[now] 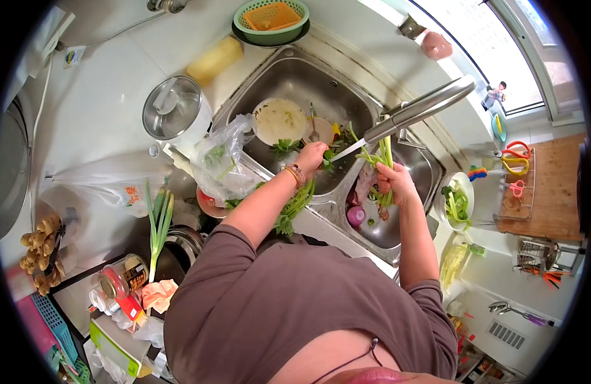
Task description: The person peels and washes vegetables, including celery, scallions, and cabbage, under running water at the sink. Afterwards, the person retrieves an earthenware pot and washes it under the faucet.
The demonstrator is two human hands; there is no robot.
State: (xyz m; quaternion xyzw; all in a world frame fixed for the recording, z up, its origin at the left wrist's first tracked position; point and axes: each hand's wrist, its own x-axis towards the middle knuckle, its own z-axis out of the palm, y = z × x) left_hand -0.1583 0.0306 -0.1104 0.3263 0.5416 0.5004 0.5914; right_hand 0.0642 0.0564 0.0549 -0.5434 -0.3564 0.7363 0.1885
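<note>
Over the right basin, my right hand (395, 181) is closed around a bunch of pale green stalks (383, 153), which rise beside the faucet. My left hand (313, 157) is closed at the left basin, with green leaves (327, 161) showing beside its fingers. Water runs from the faucet (423, 105) between my hands. More leafy stems (295, 208) hang under my left forearm at the counter edge. A purple onion (356, 216) and scraps lie in the right basin (386, 237). The left basin holds a bowl of cloudy water (279, 120).
Left of the sink are a plastic bag (224, 163) and a lidded pot (174, 109). Green onions (158, 224) stand further left. A bowl of greens (457, 201) sits right of the sink, near a knife and scissors rack (518, 182). Nested baskets (271, 19) stand behind.
</note>
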